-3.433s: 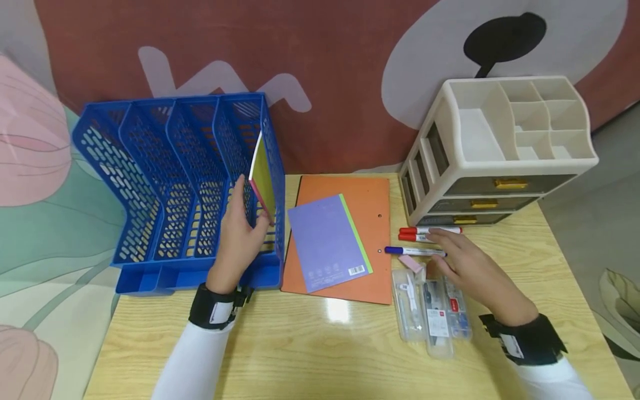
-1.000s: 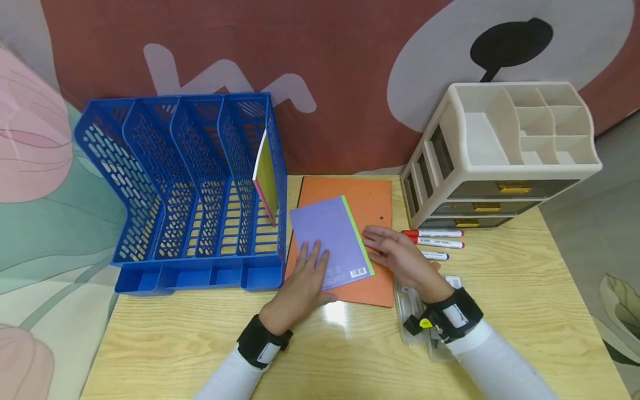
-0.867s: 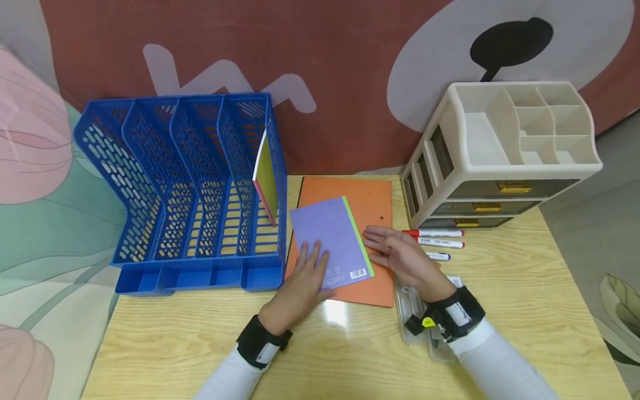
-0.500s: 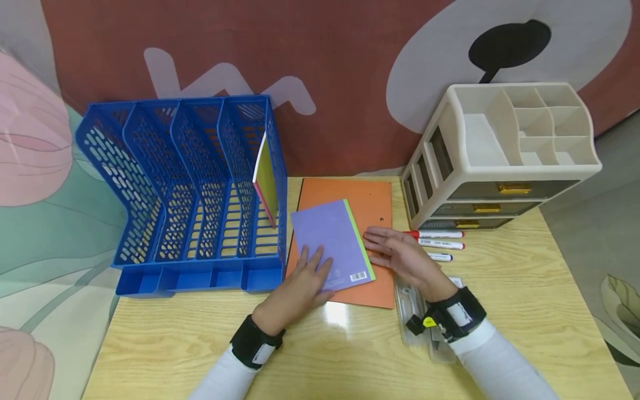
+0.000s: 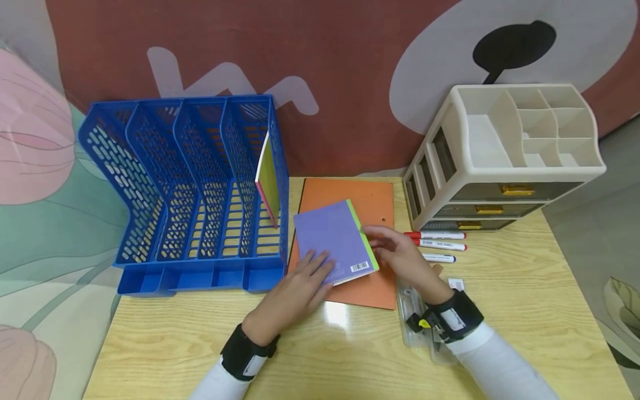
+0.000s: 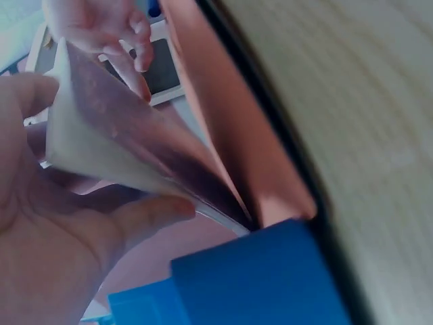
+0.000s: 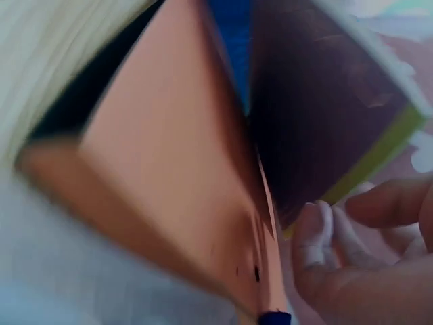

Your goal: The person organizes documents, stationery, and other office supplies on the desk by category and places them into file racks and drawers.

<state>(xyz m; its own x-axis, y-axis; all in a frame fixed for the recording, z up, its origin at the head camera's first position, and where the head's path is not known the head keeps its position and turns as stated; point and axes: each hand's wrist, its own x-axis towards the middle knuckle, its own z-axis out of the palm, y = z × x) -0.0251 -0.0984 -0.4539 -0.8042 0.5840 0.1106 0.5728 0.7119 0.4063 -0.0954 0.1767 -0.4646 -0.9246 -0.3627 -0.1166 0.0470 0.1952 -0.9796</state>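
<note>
A purple notebook (image 5: 330, 230) with a green spine strip and a barcode lies tilted over an orange folder (image 5: 370, 194), its lower edge slightly raised. My left hand (image 5: 287, 300) holds its lower left part; in the left wrist view the hand (image 6: 54, 223) has its thumb on one side of the notebook (image 6: 128, 122) and fingers on the other. At the green edge, my right hand (image 5: 412, 266) pinches the notebook; the right wrist view shows thumb and fingertips of that hand (image 7: 379, 250) at the green strip of the notebook (image 7: 318, 101).
A blue file rack (image 5: 200, 264) stands left, with a yellow-green book (image 5: 268, 180) in its rightmost slot. At right are a white drawer organizer (image 5: 467, 166), red markers (image 5: 442, 244), a blue marker (image 5: 440, 258) and clear cases (image 5: 412, 330), partly under my right wrist.
From the rack and markers, both hands have come to the purple notebook. Its lower edge has risen slightly, and my right fingers have closed on the green edge. The notebook has shifted slightly right.
</note>
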